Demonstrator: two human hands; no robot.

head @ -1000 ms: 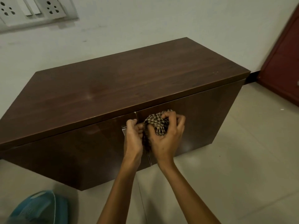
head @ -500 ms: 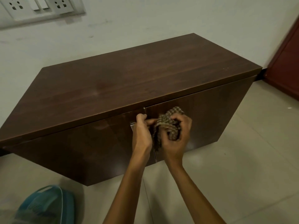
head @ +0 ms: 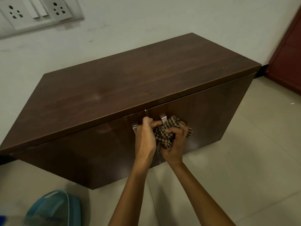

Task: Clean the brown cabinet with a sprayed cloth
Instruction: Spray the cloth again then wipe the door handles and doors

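The brown cabinet (head: 127, 88) stands against the wall, low on the floor, with two doors meeting at the middle and a metal handle (head: 163, 117) on each. A checked brown-and-cream cloth (head: 164, 136) is bunched in front of the door seam. My right hand (head: 175, 144) grips the crumpled cloth from below. My left hand (head: 145, 137) pinches the cloth's upper left edge with curled fingers, just over the left door's handle (head: 134, 128).
A blue spray bottle (head: 53, 209) lies blurred at the lower left on the tiled floor (head: 244, 160). A white socket panel (head: 37, 12) sits on the wall above. A dark red door (head: 286, 59) stands at the right.
Both hands have kept working the cloth at the door seam. More cloth now sticks out to the right of my right hand. The right door's handle has come into view.
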